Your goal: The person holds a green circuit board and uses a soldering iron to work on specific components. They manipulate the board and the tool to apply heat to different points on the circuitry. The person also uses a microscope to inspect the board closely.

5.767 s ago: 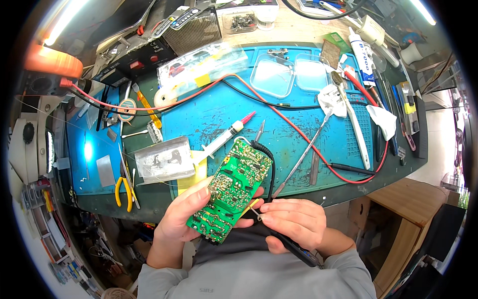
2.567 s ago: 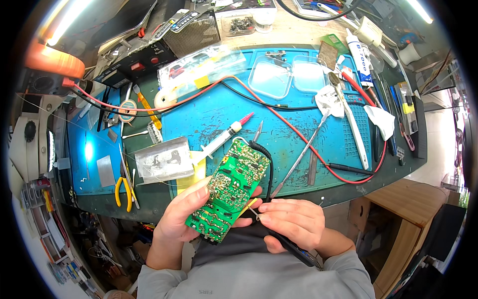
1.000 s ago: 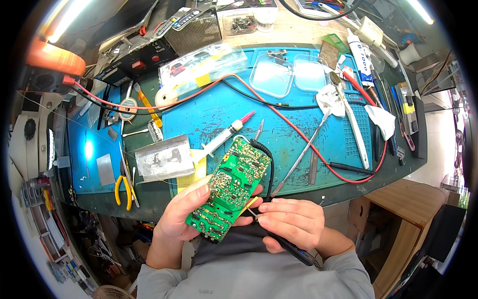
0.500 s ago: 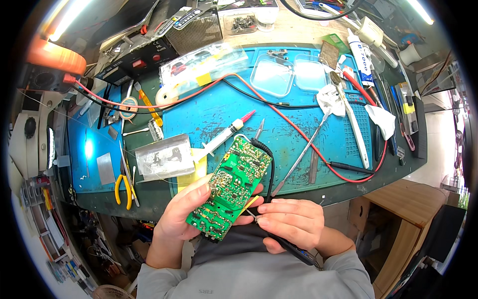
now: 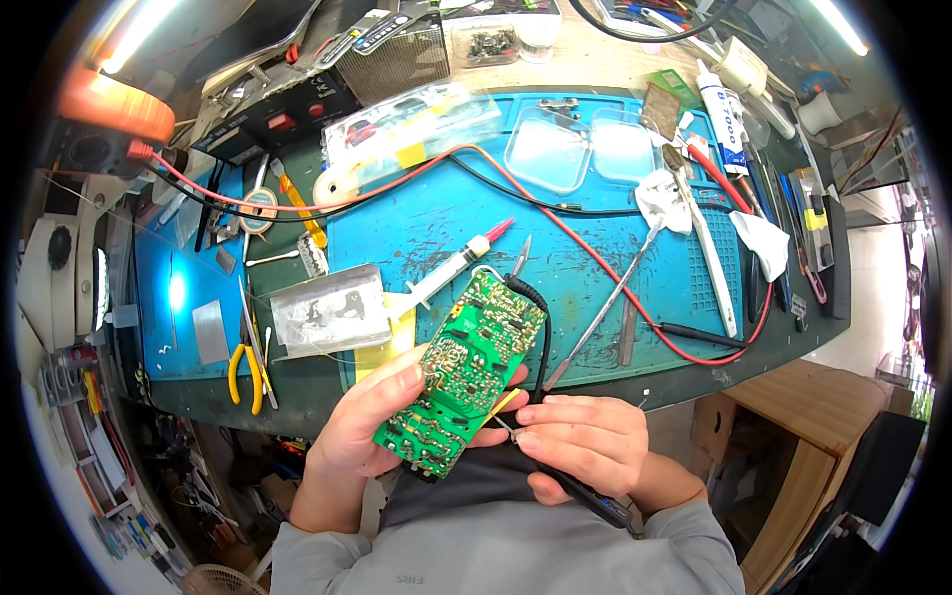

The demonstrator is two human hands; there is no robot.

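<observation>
My left hand (image 5: pixel 369 421) grips a green circuit board (image 5: pixel 466 367) by its lower left edge, thumb on top, fingertips showing at the far edge. Its face is dense with solder joints and small parts. A black cord (image 5: pixel 542 347) leaves the board's top end and curves down toward my right hand. My right hand (image 5: pixel 585 446) is closed round a black-handled soldering iron (image 5: pixel 592 501), whose thin metal tip reaches the board's lower right edge; contact cannot be made out. A narrow yellow piece (image 5: pixel 504 405) sticks out beside that edge.
On the blue mat (image 5: pixel 416 238) lie a syringe (image 5: pixel 456 268), a metal plate (image 5: pixel 332 309), a metal rod (image 5: pixel 605 307) and red and black leads. Yellow-handled pliers (image 5: pixel 245 372) lie left, a brush (image 5: pixel 709 263) right. A clear box (image 5: pixel 412 124) stands behind.
The whole view has shifted very slightly to the right. My hands, the board and the soldering iron keep the same positions relative to each other.
</observation>
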